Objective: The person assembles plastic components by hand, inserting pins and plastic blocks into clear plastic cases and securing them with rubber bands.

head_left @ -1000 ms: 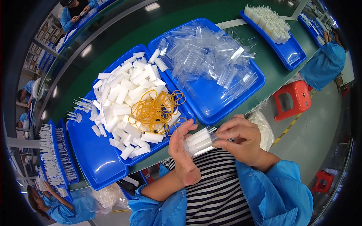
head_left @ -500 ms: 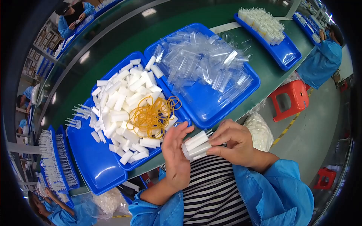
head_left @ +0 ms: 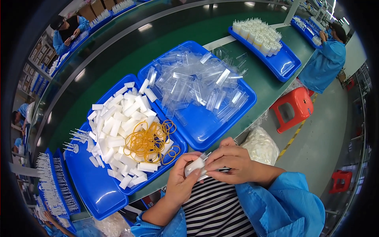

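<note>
Bundle of white pieces (head_left: 196,166): small white plastic parts gathered together, held between both hands just off the near edge of the bench (head_left: 272,89), above the person's striped shirt.

Left hand (head_left: 182,181): cupped around the bundle from below and the left, fingers curled onto it.

Right hand (head_left: 231,161): closed over the bundle from the right, thumb and fingertips pinching its end; a thin clear strip shows under the fingers.

Near tray (head_left: 92,185): blue, at the near edge of the bench, just beyond the hands. Holds a heap of loose white pieces (head_left: 118,126) with a tangle of yellow rubber bands (head_left: 152,140) lying on the side nearest the hands.

Second tray (head_left: 209,130): blue, touching the first on its right, filled with clear plastic sleeves (head_left: 197,83).

Far tray (head_left: 282,63): blue, toward the far right corner of the bench, carrying upright white bundles (head_left: 256,33).

Off the bench: a white sack (head_left: 260,146) just right of the hands; a red stool (head_left: 294,106) on the floor beyond it; a co-worker in a blue coat (head_left: 325,59) standing at the far right end.
</note>
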{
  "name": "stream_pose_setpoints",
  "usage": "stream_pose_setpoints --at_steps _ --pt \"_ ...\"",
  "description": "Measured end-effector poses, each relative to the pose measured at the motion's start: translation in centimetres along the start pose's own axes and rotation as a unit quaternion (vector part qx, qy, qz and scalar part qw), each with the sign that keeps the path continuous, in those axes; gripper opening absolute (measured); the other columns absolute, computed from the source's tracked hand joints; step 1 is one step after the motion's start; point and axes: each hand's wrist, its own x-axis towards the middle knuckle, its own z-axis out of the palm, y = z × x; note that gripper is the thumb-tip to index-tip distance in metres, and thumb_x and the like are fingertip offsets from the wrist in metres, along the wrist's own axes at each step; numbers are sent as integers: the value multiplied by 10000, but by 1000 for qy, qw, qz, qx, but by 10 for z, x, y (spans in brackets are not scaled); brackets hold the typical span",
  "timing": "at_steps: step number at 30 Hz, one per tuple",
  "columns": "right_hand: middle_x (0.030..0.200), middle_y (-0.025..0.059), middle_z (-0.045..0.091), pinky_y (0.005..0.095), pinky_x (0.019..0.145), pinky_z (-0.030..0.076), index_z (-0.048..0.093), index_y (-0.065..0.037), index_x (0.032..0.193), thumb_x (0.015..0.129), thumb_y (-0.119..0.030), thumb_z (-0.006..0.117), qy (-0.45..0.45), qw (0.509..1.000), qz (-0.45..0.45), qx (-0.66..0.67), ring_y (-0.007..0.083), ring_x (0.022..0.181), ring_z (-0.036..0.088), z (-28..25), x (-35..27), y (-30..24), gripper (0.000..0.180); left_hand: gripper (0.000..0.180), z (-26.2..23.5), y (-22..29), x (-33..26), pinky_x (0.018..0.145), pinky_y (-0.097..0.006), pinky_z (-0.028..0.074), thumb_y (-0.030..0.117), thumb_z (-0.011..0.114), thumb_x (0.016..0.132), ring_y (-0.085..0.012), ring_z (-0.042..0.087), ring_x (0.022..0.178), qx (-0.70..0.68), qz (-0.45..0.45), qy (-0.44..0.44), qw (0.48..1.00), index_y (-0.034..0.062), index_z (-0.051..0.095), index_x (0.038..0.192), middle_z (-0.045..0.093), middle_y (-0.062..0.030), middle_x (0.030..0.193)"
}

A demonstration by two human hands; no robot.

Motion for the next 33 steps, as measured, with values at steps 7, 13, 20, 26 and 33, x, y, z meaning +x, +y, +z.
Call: stream_pose_setpoints --at_steps 7,13,20,26,33 --pt "788 23 672 266 723 419 661 -98 809 703 -114 748 18 993 110 31 147 745 645 4 6 0 138 233 -4 -5 4 625 -282 504 144 423 951 -138 556 876 -108 -96 0 990 24 441 1149 547 -82 1042" --pt "814 52 669 283 740 420 661 -61 811 733 -73 709 4 985 159 61 172 752 637 4 6 7 93 251 -2 -8 6 640 -314 506 188 396 958 -197 577 890 -121 -80 4 989 25 434 1145 555 -110 1037" --pt "949 47 652 283 766 417 664 -82 861 688 -64 725 -3 990 119 72 168 863 619 6 5 2 184 260 -2 -13 3 921 -335 403 74 502 869 -193 486 1077 7 41 19 999 29 437 1117 473 -117 1180" --pt "906 63 660 273 763 360 671 -66 847 673 -4 721 -7 990 119 75 148 826 612 8 6 -1 191 284 -6 -14 4 889 -319 403 2 587 770 -214 507 1039 242 148 52 958 16 488 1036 483 -149 1177" --pt "892 40 665 273 750 360 671 -84 840 675 -22 723 4 994 110 0 147 809 624 17 8 -7 184 238 -4 -1 1 849 -369 439 28 589 769 -327 555 982 445 251 85 856 -10 543 1000 519 -202 1152"
